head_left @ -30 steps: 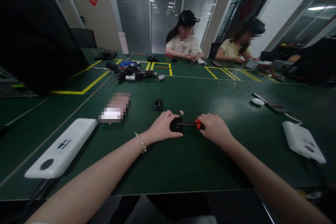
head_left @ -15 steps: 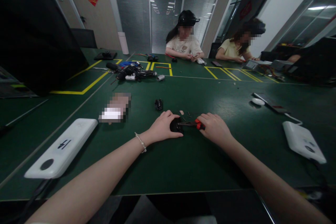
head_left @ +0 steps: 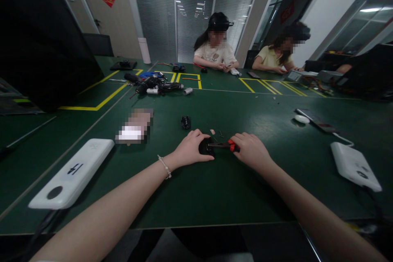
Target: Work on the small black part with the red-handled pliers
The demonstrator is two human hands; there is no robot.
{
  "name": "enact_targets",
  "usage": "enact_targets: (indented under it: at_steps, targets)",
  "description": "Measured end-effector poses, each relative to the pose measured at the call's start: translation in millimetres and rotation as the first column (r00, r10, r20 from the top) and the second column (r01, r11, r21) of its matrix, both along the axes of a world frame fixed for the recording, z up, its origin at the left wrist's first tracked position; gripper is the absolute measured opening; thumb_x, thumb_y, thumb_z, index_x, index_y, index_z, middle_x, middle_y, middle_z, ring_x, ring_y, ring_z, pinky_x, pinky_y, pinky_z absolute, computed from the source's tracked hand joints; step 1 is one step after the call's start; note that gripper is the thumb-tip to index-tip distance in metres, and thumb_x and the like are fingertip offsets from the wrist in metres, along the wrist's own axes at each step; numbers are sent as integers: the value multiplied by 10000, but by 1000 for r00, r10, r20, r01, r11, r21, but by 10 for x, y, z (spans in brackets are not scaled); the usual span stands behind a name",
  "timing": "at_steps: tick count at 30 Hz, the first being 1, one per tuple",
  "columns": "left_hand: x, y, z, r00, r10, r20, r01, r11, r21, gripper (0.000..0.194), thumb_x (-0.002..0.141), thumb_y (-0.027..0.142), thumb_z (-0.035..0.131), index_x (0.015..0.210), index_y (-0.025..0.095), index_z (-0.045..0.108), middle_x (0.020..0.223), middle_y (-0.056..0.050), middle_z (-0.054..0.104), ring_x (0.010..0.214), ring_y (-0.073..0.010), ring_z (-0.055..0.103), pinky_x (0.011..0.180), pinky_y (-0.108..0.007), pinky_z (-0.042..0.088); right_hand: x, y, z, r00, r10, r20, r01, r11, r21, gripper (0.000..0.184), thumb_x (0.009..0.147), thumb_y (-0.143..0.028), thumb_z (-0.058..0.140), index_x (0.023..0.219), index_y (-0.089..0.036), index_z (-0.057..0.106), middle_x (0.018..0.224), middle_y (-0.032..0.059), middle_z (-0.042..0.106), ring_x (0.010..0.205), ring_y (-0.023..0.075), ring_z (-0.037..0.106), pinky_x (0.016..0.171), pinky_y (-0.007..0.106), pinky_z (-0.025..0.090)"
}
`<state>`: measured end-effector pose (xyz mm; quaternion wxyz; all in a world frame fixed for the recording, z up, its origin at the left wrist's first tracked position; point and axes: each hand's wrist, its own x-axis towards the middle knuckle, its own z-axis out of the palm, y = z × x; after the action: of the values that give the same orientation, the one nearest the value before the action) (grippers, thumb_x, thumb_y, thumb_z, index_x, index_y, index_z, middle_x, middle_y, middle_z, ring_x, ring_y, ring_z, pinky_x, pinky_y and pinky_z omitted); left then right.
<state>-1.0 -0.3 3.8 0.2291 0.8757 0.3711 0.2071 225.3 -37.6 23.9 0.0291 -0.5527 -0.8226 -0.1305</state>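
My left hand (head_left: pixel 193 147) is curled around a small black casing (head_left: pixel 205 146) on the table, its thumb along the near side. From the right, my right hand (head_left: pixel 250 149) grips the red handles of a pair of needle-nose pliers (head_left: pixel 226 145). The metal jaws of the pliers reach into the black casing; what lies between them is too small to make out. Just beyond the jaws are a pale little fragment (head_left: pixel 212 132) and some tiny dark screws or pins (head_left: pixel 221 134). A second black part (head_left: pixel 186 122) rests past my left fingers.
White power banks (head_left: pixel 72 174) (head_left: pixel 355 166) lie at left and right. A blurred phone-like object (head_left: pixel 135 127) is left of my hand. Tools and cables (head_left: pixel 156 84) are heaped farther back. Two people (head_left: pixel 216 45) (head_left: pixel 278 51) sit across the green table (head_left: pixel 215 200); a dark screen (head_left: pixel 39 41) stands left.
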Motion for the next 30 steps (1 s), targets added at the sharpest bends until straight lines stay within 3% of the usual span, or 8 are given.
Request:
enact_targets:
  at_steps: [30]
  targets:
    - [2, -20, 27, 1000, 14, -12, -14, 999, -34, 653, 627, 549, 627, 1176, 242, 451, 1023, -51, 455, 931, -248, 462, 754, -375, 429, 29, 12, -32, 999, 26, 24, -27, 999, 38, 246, 669, -189, 559, 912, -170, 583, 880, 64, 596, 790, 202, 498, 690, 335, 387]
